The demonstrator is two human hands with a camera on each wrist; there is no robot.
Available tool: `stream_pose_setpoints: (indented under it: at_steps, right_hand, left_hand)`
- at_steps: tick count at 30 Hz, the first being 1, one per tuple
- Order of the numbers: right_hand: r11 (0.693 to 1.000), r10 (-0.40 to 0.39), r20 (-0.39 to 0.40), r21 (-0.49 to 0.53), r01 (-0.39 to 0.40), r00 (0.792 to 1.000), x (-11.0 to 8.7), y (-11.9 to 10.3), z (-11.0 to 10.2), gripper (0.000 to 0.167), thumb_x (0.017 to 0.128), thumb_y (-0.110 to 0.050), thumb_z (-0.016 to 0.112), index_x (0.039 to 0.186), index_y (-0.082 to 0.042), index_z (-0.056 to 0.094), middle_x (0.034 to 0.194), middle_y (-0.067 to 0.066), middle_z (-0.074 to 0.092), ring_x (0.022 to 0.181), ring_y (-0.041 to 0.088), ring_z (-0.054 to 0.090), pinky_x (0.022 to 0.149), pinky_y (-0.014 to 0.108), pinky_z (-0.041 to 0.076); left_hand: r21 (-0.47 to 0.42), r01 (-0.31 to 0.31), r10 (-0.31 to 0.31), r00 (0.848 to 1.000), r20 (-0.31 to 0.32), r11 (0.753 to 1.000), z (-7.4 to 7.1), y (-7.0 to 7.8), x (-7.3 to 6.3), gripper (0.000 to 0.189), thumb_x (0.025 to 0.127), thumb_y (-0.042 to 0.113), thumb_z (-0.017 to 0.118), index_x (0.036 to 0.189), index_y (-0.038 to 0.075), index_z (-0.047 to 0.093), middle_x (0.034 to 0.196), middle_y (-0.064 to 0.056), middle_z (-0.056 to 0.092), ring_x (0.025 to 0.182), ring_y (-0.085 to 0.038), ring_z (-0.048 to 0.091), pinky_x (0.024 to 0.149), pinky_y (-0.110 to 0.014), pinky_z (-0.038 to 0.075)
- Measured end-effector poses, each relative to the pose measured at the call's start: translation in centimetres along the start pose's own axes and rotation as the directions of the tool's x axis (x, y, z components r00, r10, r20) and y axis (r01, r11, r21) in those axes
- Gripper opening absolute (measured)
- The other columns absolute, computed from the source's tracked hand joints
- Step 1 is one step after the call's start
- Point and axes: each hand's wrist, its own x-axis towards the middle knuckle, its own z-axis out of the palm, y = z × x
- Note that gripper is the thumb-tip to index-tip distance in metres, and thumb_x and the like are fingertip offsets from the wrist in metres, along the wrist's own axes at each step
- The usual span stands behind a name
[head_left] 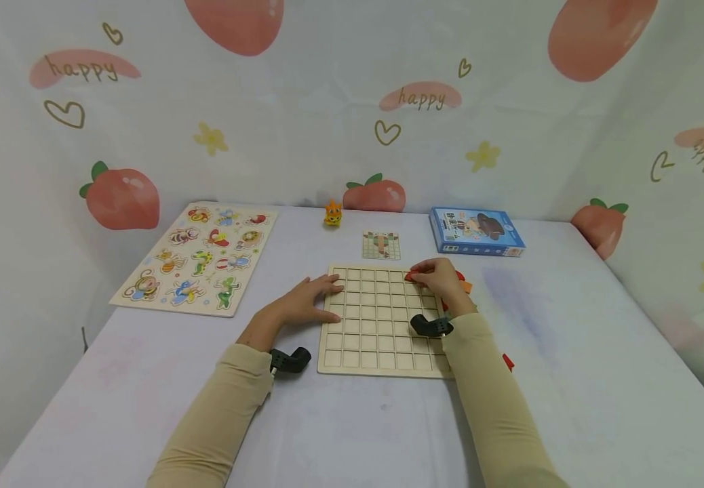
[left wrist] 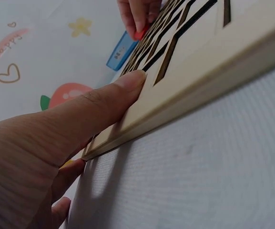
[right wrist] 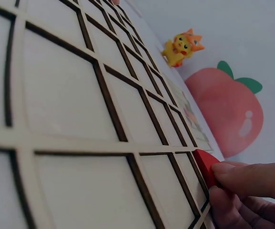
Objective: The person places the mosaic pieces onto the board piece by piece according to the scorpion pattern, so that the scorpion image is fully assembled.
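Right hand (head_left: 440,279) partly hides other red pieces (head_left: 460,276), pinching 1 curved red piece (right wrist: 205,166) at the wooden grid board (head_left: 382,372); left hand (head_left: 304,302), spread wide, touches its edge

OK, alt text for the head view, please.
A person's right hand pinches a red piece at the far side of a wooden grid board while the left hand touches its left edge. Beyond it are a pattern card, small figurine and blue box; a bug-picture board lies left.

A bug puzzle (head_left: 196,261) is lying left of a small toy (head_left: 333,215), while a blue box (head_left: 477,232) is resting farther right.
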Motion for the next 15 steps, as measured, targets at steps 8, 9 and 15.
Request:
stream_pose_setpoints:
  at_steps: [8,9,15]
  right_hand:
    - [0.997,-0.026,0.040,-0.067,0.029,0.999,0.27,-0.10,-0.12,0.028,0.092,-0.007,0.056,0.117,0.005,0.061,0.116,0.026,0.060,0.093,0.026,0.063,0.070,0.024,0.053]
    - [0.996,-0.030,0.041,-0.079,0.033,0.999,0.33,-0.07,-0.13,0.028,0.092,-0.007,0.056,0.117,0.005,0.062,0.116,0.026,0.060,0.094,0.027,0.063,0.070,0.024,0.053]
    - [0.991,-0.057,0.053,-0.114,0.063,0.997,0.48,-0.02,-0.10,0.025,0.094,-0.006,0.052,0.114,0.005,0.063,0.112,0.026,0.061,0.092,0.029,0.063,0.073,0.028,0.054]
  left_hand:
    - [0.005,-0.005,0.005,1.000,-0.002,1.000,0.05,-0.02,0.06,0.068,0.080,0.039,0.071,0.137,0.011,0.047,0.154,-0.007,0.025,0.145,-0.026,0.015,0.119,-0.047,0.002]
    - [0.005,-0.007,0.007,1.000,-0.003,1.000,0.02,0.01,0.03,0.068,0.080,0.039,0.071,0.137,0.011,0.047,0.154,-0.008,0.025,0.145,-0.026,0.015,0.119,-0.048,0.003]
    - [0.009,-0.012,0.012,1.000,0.001,1.000,-0.09,0.16,-0.17,0.068,0.080,0.040,0.070,0.138,0.011,0.046,0.155,-0.008,0.024,0.145,-0.027,0.014,0.118,-0.048,0.003]
